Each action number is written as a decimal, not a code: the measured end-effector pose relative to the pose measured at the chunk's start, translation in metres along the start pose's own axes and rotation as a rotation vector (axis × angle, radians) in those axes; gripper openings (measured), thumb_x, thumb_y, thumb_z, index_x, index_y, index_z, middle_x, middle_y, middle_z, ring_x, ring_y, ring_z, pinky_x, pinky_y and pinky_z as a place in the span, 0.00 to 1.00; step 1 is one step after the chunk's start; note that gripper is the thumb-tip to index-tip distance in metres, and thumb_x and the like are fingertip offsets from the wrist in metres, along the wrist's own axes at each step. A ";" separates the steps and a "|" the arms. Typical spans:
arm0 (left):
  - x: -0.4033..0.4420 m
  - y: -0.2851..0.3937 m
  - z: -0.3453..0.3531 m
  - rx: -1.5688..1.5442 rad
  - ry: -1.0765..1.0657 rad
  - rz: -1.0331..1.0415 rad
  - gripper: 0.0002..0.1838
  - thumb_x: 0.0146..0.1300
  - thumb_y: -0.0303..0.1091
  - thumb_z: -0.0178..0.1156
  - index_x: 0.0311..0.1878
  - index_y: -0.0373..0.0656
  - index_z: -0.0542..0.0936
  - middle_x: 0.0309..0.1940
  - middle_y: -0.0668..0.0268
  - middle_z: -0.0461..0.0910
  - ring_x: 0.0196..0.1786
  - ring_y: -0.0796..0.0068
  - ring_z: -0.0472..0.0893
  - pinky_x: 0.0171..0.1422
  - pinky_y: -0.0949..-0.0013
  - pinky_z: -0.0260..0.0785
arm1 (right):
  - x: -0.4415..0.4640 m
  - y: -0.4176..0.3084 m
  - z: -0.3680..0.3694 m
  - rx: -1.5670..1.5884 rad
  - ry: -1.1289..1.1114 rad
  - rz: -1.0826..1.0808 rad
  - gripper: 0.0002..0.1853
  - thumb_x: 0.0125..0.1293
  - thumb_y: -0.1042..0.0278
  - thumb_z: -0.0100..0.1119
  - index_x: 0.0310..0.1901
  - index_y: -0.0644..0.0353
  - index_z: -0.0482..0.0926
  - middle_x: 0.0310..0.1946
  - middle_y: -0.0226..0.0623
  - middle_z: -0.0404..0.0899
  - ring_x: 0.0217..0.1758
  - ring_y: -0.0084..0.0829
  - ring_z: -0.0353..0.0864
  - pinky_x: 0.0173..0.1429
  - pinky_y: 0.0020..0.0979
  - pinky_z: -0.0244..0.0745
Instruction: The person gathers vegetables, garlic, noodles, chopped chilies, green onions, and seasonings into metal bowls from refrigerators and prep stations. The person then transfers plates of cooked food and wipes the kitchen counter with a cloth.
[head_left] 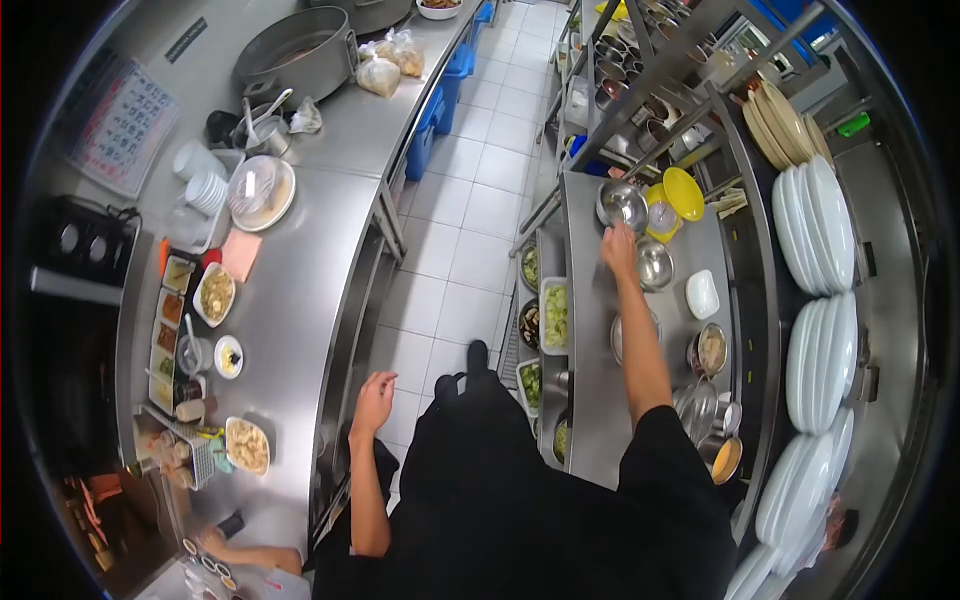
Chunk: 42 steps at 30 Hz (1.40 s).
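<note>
At 2 o'clock in my remote view, my right hand [619,243] grips the near rim of a round, shiny steel bowl [624,204], on or just above the brushed-metal tabletop [588,300]; a second bowl [655,265] lies at its 5 o'clock. My left hand [375,402], toward 8 o'clock, is loosely open. Pale floor tiles [465,260] extend toward 12 o'clock; white plates [815,230] stand at 3 o'clock

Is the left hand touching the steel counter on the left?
Apart. The head view shows a clear gap between the left hand and the edge of the steel counter.
</note>
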<state>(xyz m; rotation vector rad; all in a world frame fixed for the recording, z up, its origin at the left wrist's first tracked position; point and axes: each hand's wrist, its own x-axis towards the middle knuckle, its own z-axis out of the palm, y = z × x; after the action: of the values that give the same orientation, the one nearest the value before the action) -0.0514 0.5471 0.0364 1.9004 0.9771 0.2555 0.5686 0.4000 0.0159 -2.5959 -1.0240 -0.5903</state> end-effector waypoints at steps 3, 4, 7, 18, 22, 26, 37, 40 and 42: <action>0.044 0.011 0.008 -0.022 -0.013 0.007 0.10 0.70 0.28 0.53 0.48 0.38 0.81 0.45 0.53 0.80 0.45 0.53 0.82 0.49 0.61 0.75 | 0.034 0.014 0.035 -0.100 -0.291 0.194 0.16 0.71 0.58 0.49 0.47 0.63 0.79 0.36 0.51 0.85 0.44 0.51 0.84 0.64 0.55 0.64; 0.051 0.013 0.013 -0.026 -0.027 0.013 0.10 0.70 0.28 0.53 0.49 0.38 0.81 0.45 0.53 0.81 0.44 0.53 0.82 0.49 0.62 0.75 | 0.034 0.020 0.038 -0.144 -0.375 0.150 0.16 0.70 0.58 0.51 0.46 0.63 0.80 0.35 0.50 0.85 0.43 0.51 0.84 0.65 0.55 0.64; 0.088 0.032 0.024 -0.036 -0.120 -0.067 0.10 0.71 0.29 0.53 0.50 0.38 0.81 0.44 0.54 0.81 0.44 0.55 0.82 0.49 0.63 0.75 | 0.054 0.023 0.035 -0.203 -0.497 0.068 0.15 0.68 0.56 0.56 0.41 0.60 0.82 0.33 0.48 0.85 0.42 0.50 0.84 0.65 0.54 0.64; 0.281 0.114 0.107 -0.377 -0.248 -0.051 0.17 0.73 0.42 0.54 0.56 0.39 0.79 0.47 0.63 0.81 0.52 0.69 0.81 0.52 0.66 0.75 | 0.063 -0.069 -0.058 0.453 -0.183 0.228 0.04 0.61 0.73 0.64 0.38 0.60 0.83 0.32 0.40 0.84 0.37 0.43 0.82 0.47 0.39 0.73; 0.332 0.127 0.144 -0.803 -0.541 -0.312 0.34 0.69 0.55 0.58 0.71 0.46 0.66 0.62 0.55 0.71 0.59 0.61 0.77 0.54 0.61 0.78 | -0.013 -0.132 -0.014 0.444 -0.272 -0.137 0.08 0.55 0.77 0.63 0.37 0.54 0.83 0.35 0.32 0.85 0.41 0.32 0.82 0.60 0.40 0.66; 0.347 0.050 0.204 -0.830 -0.605 -0.542 0.39 0.66 0.50 0.59 0.75 0.45 0.56 0.66 0.48 0.65 0.62 0.54 0.74 0.48 0.56 0.82 | -0.098 -0.173 0.060 0.666 -0.522 -0.171 0.14 0.56 0.73 0.67 0.45 0.54 0.83 0.45 0.33 0.83 0.49 0.35 0.80 0.66 0.44 0.62; 0.301 -0.104 0.309 -0.402 -0.444 -0.729 0.32 0.65 0.32 0.51 0.72 0.43 0.60 0.60 0.49 0.73 0.57 0.62 0.78 0.49 0.65 0.80 | -0.287 0.008 0.263 -0.146 -0.610 1.110 0.51 0.51 0.46 0.69 0.73 0.58 0.55 0.68 0.60 0.61 0.71 0.59 0.63 0.70 0.49 0.63; 0.282 -0.128 0.341 -0.545 -0.459 -0.656 0.29 0.66 0.30 0.50 0.71 0.44 0.61 0.57 0.55 0.74 0.54 0.66 0.78 0.52 0.65 0.78 | -0.289 0.013 0.267 -0.201 -0.606 1.082 0.48 0.53 0.43 0.67 0.71 0.60 0.60 0.66 0.60 0.66 0.69 0.56 0.67 0.67 0.48 0.66; 0.276 -0.143 0.359 -0.612 -0.479 -0.570 0.30 0.66 0.30 0.50 0.72 0.44 0.59 0.56 0.58 0.74 0.54 0.67 0.78 0.52 0.65 0.78 | -0.279 0.021 0.238 0.098 -0.586 1.097 0.47 0.53 0.42 0.69 0.70 0.60 0.63 0.67 0.63 0.63 0.69 0.55 0.66 0.65 0.49 0.68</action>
<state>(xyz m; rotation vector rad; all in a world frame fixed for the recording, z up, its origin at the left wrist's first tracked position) 0.2497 0.5438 -0.3302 1.0047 0.9262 -0.2146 0.4614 0.3191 -0.3260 -2.7420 0.3568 0.4883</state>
